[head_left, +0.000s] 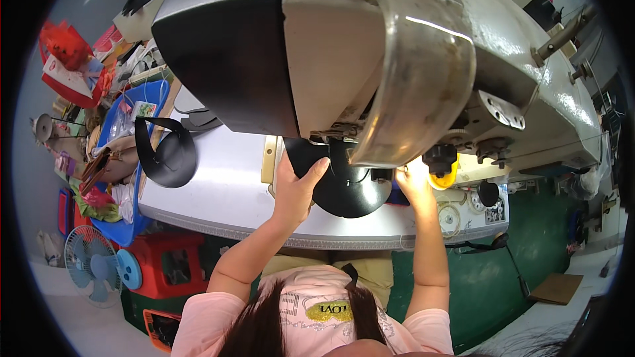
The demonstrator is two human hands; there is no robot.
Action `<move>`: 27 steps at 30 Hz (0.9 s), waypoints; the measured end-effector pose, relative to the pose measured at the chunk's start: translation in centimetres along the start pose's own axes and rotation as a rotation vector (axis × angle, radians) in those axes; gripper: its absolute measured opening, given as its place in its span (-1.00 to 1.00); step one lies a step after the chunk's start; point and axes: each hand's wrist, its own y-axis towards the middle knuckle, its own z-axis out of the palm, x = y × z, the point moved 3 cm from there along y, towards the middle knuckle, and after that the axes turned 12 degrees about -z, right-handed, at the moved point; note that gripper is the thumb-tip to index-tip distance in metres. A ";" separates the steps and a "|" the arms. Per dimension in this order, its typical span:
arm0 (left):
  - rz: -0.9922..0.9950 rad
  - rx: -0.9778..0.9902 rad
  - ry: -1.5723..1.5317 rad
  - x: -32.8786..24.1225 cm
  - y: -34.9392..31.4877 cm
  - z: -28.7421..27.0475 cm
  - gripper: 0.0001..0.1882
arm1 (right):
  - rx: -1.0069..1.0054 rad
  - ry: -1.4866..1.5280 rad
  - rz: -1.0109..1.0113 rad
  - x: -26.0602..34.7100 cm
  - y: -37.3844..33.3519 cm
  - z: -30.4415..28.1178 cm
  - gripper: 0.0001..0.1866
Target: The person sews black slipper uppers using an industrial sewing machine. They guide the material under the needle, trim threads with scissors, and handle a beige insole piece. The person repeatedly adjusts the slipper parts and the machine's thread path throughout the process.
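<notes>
Left hand (296, 188): grip appears closed on the left side of the black panel (352, 197), thumb on top; fingertips hidden.
Right hand (415, 184): near the panel's right edge, partly behind machine fittings; cannot tell whether its grip holds anything.
Black panel: beneath the sewing machine (337, 59), rounded edge toward the person; far part hidden by the machine head.
Step in hand: judged to be positioning or guiding the panel at the needle area; active stitching cannot be confirmed.
Next move: would call for a flat panel, even guidance along its curve, and fingers clear of the needle area.
Obstruction: machine head and translucent guard (430, 73) mask the working point; a yellow object (448, 175) just beside the right hand limits room there.
Counter (218, 172): beige block (268, 158) just left of the left hand; loose curved black piece (170, 158) farther left, well apart from the panel.
Left surroundings: loaded blue tray (162, 91), red stool (165, 258), fan (94, 266).
</notes>
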 end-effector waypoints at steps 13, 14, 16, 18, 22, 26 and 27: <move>0.030 0.019 0.113 0.1 0.2 -0.4 -0.66 | 0.153 -0.186 0.060 -0.8 1.0 1.1 -0.87; 0.028 0.018 0.105 0.2 0.2 -0.4 -0.65 | 0.217 -0.232 0.107 -1.4 0.7 1.3 -0.81; 0.026 0.019 0.089 0.2 0.2 -0.4 -0.64 | 0.247 -0.293 0.107 -2.6 0.0 1.5 -0.73; -0.052 0.018 0.052 0.3 0.5 -0.6 -0.62 | 0.171 -0.303 0.035 -3.5 -0.6 1.7 -0.71; 0.062 0.001 0.110 0.7 -0.2 0.1 -0.56 | 0.068 -0.238 0.061 -4.5 -1.2 1.6 -0.70; 0.012 0.061 -0.014 1.2 -0.5 0.2 -0.50 | 0.228 -0.241 0.220 -4.7 -1.1 1.6 -0.70; 0.013 0.061 -0.014 1.2 -0.5 0.2 -0.50 | 0.256 -0.260 0.227 -4.5 -1.0 1.5 -0.71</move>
